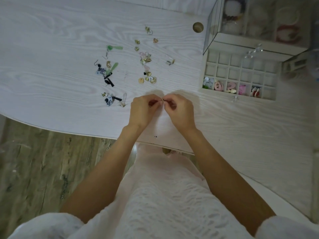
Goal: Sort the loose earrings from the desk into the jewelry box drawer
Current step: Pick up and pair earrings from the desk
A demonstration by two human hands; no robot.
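My left hand [144, 109] and my right hand [180, 110] meet fingertip to fingertip above the desk's front edge, pinching a small gold earring [163, 100] between them. Several loose earrings lie scattered beyond: a green and black cluster [107, 71] at the left, a blue-patterned group [112, 100] nearer me, and gold and pink ones [146, 69] in the middle. At the right, the jewelry box drawer [240, 75] stands pulled out. Its front row of compartments holds white, pink and red pieces; the rows behind look bare.
The glass jewelry box [255, 23] stands behind the drawer at the top right, with bracelets inside. A round cable hole [198, 27] sits in the white wood-grain desk [51, 49]. The desk's front edge curves above a wooden floor [43, 161].
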